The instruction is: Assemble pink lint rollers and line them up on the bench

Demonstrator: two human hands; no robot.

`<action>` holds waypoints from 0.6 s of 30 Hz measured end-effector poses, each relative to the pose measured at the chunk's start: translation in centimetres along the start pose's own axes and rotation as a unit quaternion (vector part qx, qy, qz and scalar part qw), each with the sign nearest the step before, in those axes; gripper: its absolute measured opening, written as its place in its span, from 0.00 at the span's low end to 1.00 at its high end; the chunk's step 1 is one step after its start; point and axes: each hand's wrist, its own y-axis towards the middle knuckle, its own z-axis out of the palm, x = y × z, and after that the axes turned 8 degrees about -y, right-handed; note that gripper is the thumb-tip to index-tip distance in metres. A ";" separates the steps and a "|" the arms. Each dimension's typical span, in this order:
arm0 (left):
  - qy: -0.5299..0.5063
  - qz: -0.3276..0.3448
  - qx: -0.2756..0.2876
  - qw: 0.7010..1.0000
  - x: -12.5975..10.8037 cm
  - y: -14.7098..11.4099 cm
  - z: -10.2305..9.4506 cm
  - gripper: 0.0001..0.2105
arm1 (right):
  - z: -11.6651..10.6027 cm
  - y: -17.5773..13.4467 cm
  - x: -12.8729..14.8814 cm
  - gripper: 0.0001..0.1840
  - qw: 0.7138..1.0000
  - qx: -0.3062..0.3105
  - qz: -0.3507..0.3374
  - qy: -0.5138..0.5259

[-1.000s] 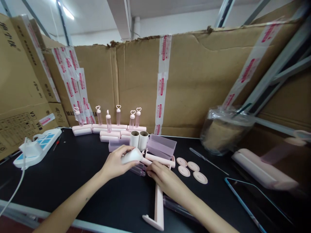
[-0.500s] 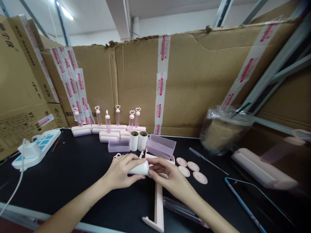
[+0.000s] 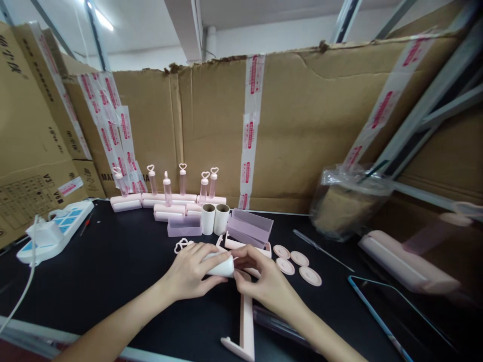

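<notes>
My left hand is wrapped round a white roll, which lies sideways above the black table. At the roll's right end, the fingertips of my right hand are closed on it; the end face is mostly hidden by them. Beneath my hands is a long pale pink casing part with a bent foot. Pink heart-shaped loops lie beside my left knuckles. Just behind stand two white rolls with hollow cores. Several pale pink discs lie flat to the right of my right hand.
Pink rollers with heart-topped tubes line the back. Translucent purple trays sit before them. A power strip is at left. On the right are a thin screwdriver-like tool, a bagged cup and a blue-edged tablet.
The white roll and both hands have shifted slightly right and down. My right fingers have drawn closer together at the roll's end.
</notes>
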 end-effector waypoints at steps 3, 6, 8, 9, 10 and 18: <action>0.005 0.010 -0.002 1.000 -0.1 0.0 0.1 0.19 | 0.1 0.0 0.2 0.13 1.000 0.002 -0.003 -0.008; 0.007 0.011 -0.001 1.000 -0.2 0.0 0.1 0.19 | 0.2 -0.1 0.3 0.18 0.999 0.002 -0.013 -0.031; -0.006 0.000 -0.009 1.000 -0.2 0.0 0.0 0.20 | -0.1 0.0 0.4 0.22 0.999 0.003 -0.027 -0.040; -0.016 -0.010 -0.019 1.000 -0.2 0.0 0.0 0.20 | -0.5 0.0 0.5 0.23 0.999 -0.001 -0.033 -0.042; -0.025 -0.023 -0.032 0.999 -0.2 0.0 -0.1 0.20 | -1.1 0.1 0.6 0.22 0.998 -0.010 -0.037 -0.043; -0.048 -0.059 -0.077 0.994 0.2 0.0 -0.4 0.21 | -10.4 2.8 -2.8 0.05 0.968 -0.132 0.033 -0.209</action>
